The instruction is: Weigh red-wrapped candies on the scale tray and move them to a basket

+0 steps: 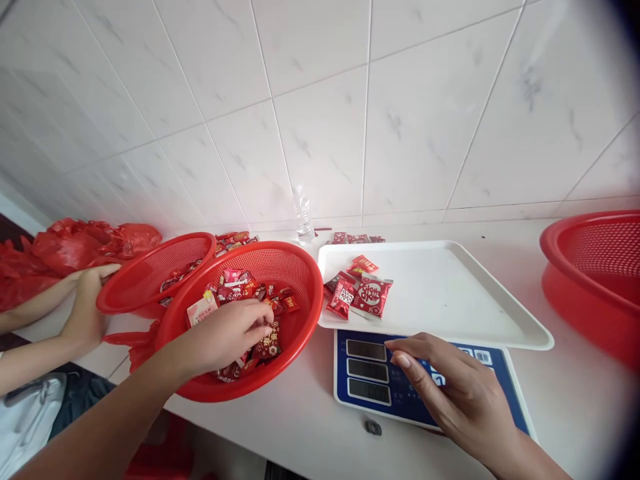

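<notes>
My left hand (230, 330) reaches into a red perforated basket (305, 347) of small wrapped sweets. Its fingers are curled closed on a dark red packet with gold lettering (270, 343); the palm side is hidden. Over the display and keys of a blue and white digital scale (367, 392) hovers my right hand (450, 387), thumb and forefinger drawn together with nothing visible between them. On the scale's white tray (450, 293), several red packets, among them a larger square packet (371, 295) and a smaller packet (342, 299), lie at the left end.
Another person's hands (90, 293) are at the left, beside a second red basket (150, 267) and red plastic bags (90, 247). A clear bottle (303, 217) stands by the tiled wall. A red basket (595, 287) sits at right; a small dark object (373, 427) lies before the scale.
</notes>
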The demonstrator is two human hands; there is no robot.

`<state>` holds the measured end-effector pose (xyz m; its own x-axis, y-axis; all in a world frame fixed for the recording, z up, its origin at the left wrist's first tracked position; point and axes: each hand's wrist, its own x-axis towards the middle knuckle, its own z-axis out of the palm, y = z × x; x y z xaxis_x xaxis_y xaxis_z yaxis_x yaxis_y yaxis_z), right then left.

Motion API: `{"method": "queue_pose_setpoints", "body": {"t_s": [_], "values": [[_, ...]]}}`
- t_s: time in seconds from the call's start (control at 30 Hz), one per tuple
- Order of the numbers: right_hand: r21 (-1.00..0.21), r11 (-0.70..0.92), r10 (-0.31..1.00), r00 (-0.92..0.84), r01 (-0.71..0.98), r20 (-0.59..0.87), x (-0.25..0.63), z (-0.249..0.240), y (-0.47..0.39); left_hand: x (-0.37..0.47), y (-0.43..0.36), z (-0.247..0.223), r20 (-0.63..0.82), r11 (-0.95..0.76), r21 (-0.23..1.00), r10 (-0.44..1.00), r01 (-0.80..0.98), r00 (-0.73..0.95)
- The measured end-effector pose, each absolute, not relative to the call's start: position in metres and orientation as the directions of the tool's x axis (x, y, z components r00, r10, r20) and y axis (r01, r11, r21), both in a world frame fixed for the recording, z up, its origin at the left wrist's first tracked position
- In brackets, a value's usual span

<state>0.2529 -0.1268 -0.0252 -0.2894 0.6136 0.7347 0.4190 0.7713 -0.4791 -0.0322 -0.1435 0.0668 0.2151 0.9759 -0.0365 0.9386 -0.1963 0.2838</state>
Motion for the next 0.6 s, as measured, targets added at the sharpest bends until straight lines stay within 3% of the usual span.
{"method": "queue_pose_setpoints", "body": {"t_s": [0.1, 0.17, 0.3, 0.47, 0.53, 0.6], "values": [[-0.473, 0.772, 0.609, -0.281, 0.424, 0.742, 0.253, -0.024, -0.127, -0.043, -0.118, 0.052, -0.392, -0.184, 0.198, 0.886, 0.963, 0.249], [-0.473, 0.772, 0.608, -0.276, 0.424, 0.744, 0.253, -0.022, -0.127, -0.043, -0.109, 0.035, -0.480, -0.236, 0.182, 0.826, 0.954, 0.296], [-0.477, 0.770, 0.610, -0.275, 0.423, 0.743, 0.252, -0.021, -0.127, -0.037, -0.093, 0.009, -0.353, -0.298, 0.105, 0.881, 0.949, 0.316], [-0.468, 0.777, 0.603, -0.286, 0.421, 0.745, 0.252, -0.025, -0.126, -0.032, -0.057, 0.011, -0.252, -0.207, -0.219, 0.956, 0.953, 0.150], [-0.462, 0.781, 0.600, -0.296, 0.421, 0.744, 0.253, -0.027, -0.127, -0.030, -0.043, 0.016, -0.247, -0.117, -0.251, 0.968, 0.961, 0.053], [-0.457, 0.785, 0.596, -0.311, 0.418, 0.740, 0.253, -0.028, -0.127, -0.026, -0.032, 0.016, -0.256, -0.080, -0.203, 0.966, 0.976, 0.026]]}}
